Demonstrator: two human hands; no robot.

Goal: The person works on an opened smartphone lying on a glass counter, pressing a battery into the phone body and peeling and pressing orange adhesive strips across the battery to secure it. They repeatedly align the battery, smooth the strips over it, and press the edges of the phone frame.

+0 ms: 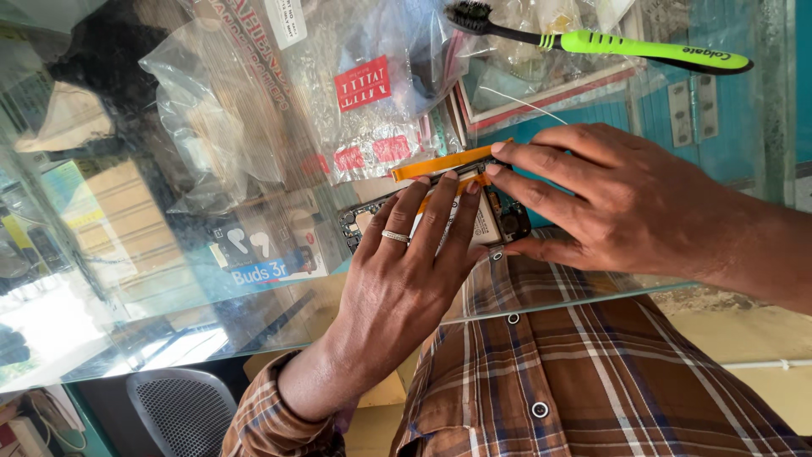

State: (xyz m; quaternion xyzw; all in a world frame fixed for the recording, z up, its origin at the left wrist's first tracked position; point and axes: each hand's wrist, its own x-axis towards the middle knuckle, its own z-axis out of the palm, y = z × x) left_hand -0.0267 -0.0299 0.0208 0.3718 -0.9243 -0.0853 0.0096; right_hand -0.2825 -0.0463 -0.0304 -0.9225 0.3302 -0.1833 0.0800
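An opened phone (499,222) with its back off lies on a glass counter (254,313), its battery and circuit board showing. My left hand (406,271), with a ring on one finger, presses flat on the phone's middle. My right hand (592,203) grips the phone's right end, the thumb under its near edge and the fingertips on an orange flat strip (440,162) that runs along the phone's far edge.
A green and black toothbrush (609,44) lies at the far right of the counter. Clear plastic bags (279,101) with red labels lie behind the phone. Boxed goods (262,250) show under the glass. A grey mesh chair back (182,410) stands below left.
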